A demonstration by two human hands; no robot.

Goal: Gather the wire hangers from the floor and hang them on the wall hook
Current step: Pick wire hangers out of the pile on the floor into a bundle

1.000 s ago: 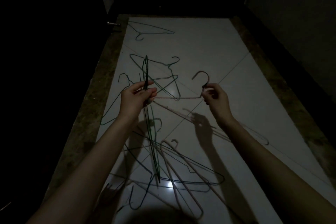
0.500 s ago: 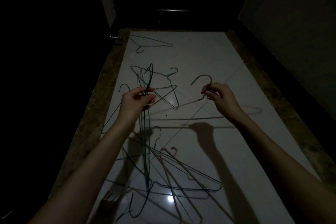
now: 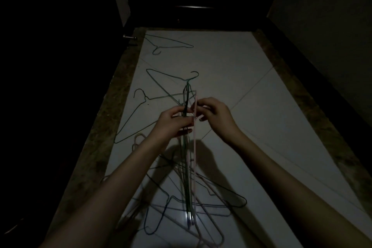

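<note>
My left hand [image 3: 173, 122] grips a bunch of green wire hangers [image 3: 186, 167] by their necks, seen edge-on and hanging down. My right hand [image 3: 213, 116] pinches a pink wire hanger [image 3: 194, 147] by its neck, pressed right against the green bunch. The two hands touch in the middle of the view. On the white floor lie more hangers: a dark one [image 3: 138, 115] at the left, a green one [image 3: 165, 80] behind my hands, a pale one [image 3: 171, 45] far back, and a tangled pile [image 3: 217, 205] below my hands. No wall hook is visible.
The white tiled floor [image 3: 251, 90] runs away from me between dark speckled borders [image 3: 100, 127]. A dark door with a metal handle [image 3: 129, 37] stands at the left, a grey wall [image 3: 332, 26] at the right. The room is dim.
My right hand has carried the pink hanger leftward and turned it upright against the green bunch. Both hands now meet in the middle.
</note>
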